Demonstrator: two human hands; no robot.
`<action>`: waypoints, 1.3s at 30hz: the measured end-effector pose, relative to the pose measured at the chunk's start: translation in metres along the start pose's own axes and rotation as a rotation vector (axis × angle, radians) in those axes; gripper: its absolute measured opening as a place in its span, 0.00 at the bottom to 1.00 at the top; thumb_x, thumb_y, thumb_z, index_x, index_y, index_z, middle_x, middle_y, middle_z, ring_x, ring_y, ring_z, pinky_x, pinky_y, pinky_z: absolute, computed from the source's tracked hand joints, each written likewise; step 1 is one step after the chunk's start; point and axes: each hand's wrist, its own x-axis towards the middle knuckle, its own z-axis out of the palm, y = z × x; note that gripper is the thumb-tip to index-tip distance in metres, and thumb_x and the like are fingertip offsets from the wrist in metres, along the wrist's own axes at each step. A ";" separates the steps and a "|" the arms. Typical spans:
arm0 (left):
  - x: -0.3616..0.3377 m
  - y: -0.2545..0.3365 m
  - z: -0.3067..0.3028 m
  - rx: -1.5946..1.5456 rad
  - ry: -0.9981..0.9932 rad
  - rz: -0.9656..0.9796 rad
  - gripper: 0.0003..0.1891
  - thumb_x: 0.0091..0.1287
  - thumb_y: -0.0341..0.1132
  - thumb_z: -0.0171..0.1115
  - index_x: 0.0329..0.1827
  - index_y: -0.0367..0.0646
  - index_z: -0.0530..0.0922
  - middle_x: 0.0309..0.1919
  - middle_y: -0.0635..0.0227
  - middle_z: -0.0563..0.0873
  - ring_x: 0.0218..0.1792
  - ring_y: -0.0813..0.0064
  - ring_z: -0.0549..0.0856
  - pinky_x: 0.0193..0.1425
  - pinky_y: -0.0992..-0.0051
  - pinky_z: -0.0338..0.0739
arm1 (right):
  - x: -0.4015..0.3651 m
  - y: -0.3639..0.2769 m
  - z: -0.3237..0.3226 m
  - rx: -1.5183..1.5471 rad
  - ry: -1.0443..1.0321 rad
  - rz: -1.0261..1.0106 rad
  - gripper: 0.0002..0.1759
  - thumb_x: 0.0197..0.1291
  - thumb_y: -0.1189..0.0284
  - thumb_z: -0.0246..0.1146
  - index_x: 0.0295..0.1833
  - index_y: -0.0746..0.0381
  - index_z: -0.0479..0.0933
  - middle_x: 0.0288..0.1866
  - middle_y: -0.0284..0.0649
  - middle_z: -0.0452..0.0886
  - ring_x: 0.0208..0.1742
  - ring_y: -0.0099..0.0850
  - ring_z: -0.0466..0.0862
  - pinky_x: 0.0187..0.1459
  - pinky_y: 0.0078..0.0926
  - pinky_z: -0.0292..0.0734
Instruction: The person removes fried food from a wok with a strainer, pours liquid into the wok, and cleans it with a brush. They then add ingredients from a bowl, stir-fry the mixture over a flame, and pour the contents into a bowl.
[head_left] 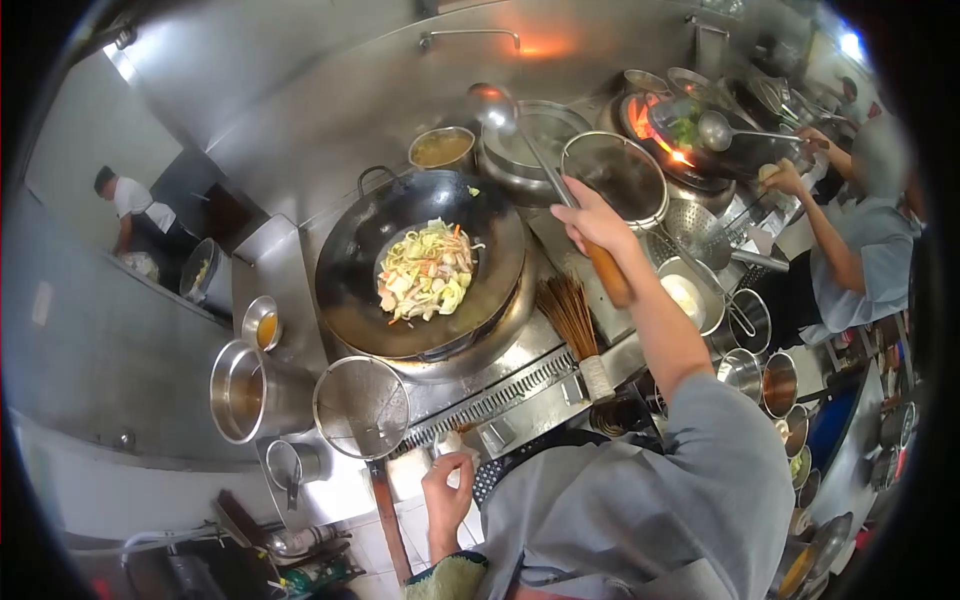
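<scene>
My right hand [596, 222] is wrapped round a long ladle [540, 155], near where its metal shaft meets the wooden handle. The ladle's bowl is raised beyond the right rim of a big black wok [345, 250]. Sliced cabbage, carrot strips and other pale pieces lie as a stir-fry [428, 270] in the wok's middle. Low at the stove's front edge, my left hand [448, 495] has its fingers curled near a whitish cloth-like thing [450, 443]. Whether those fingers grip it is not clear. A round mesh strainer [362, 405] lies just left of that hand.
A bamboo brush [570, 310] leans right of the wok. Behind stand a pot of broth [442, 148] and a large steel pot [535, 130]. Flames [645, 120] burn at the neighbouring stove, where a co-worker [860, 240] holds another ladle [720, 132]. Another person [145, 210] works far left.
</scene>
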 end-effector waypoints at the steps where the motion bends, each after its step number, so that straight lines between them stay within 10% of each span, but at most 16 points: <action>1: -0.008 -0.004 0.003 -0.043 0.012 -0.064 0.02 0.60 0.24 0.62 0.34 0.34 0.81 0.33 0.56 0.85 0.35 0.62 0.85 0.43 0.71 0.78 | -0.011 0.002 0.002 -0.008 -0.060 0.023 0.37 0.61 0.72 0.60 0.73 0.64 0.52 0.19 0.30 0.66 0.14 0.21 0.67 0.15 0.20 0.66; 10: 0.045 0.031 0.004 -0.031 -0.110 0.169 0.03 0.60 0.22 0.61 0.35 0.34 0.81 0.33 0.58 0.85 0.34 0.64 0.85 0.40 0.72 0.77 | -0.060 0.043 0.057 -0.536 -0.110 0.016 0.41 0.61 0.69 0.60 0.75 0.61 0.48 0.21 0.42 0.75 0.13 0.28 0.73 0.17 0.29 0.70; 22: 0.034 0.018 0.005 -0.083 -0.182 0.132 0.04 0.61 0.25 0.62 0.37 0.34 0.82 0.36 0.58 0.86 0.40 0.68 0.85 0.48 0.73 0.76 | -0.032 0.028 0.035 0.362 -0.224 0.049 0.36 0.61 0.73 0.61 0.73 0.61 0.55 0.21 0.29 0.68 0.14 0.18 0.68 0.14 0.21 0.66; 34: 0.011 -0.022 0.006 -0.188 -0.089 -0.142 0.06 0.64 0.27 0.61 0.40 0.34 0.82 0.35 0.62 0.86 0.38 0.75 0.84 0.45 0.76 0.77 | 0.187 0.082 -0.016 -0.271 0.362 0.101 0.12 0.49 0.71 0.66 0.29 0.71 0.78 0.17 0.41 0.78 0.22 0.36 0.83 0.28 0.35 0.77; 35: 0.010 -0.023 0.006 -0.212 -0.091 -0.177 0.07 0.64 0.28 0.61 0.41 0.34 0.82 0.35 0.62 0.87 0.38 0.76 0.84 0.45 0.76 0.77 | 0.187 0.078 -0.014 -0.240 0.370 0.119 0.14 0.49 0.71 0.66 0.16 0.65 0.76 0.14 0.39 0.76 0.20 0.34 0.81 0.28 0.33 0.75; 39: 0.007 -0.035 0.006 -0.331 -0.122 -0.237 0.10 0.65 0.27 0.60 0.47 0.34 0.79 0.36 0.63 0.86 0.39 0.77 0.84 0.47 0.77 0.77 | 0.186 0.084 -0.031 0.770 -0.054 -0.041 0.11 0.53 0.78 0.62 0.20 0.63 0.73 0.16 0.39 0.74 0.18 0.28 0.73 0.23 0.27 0.73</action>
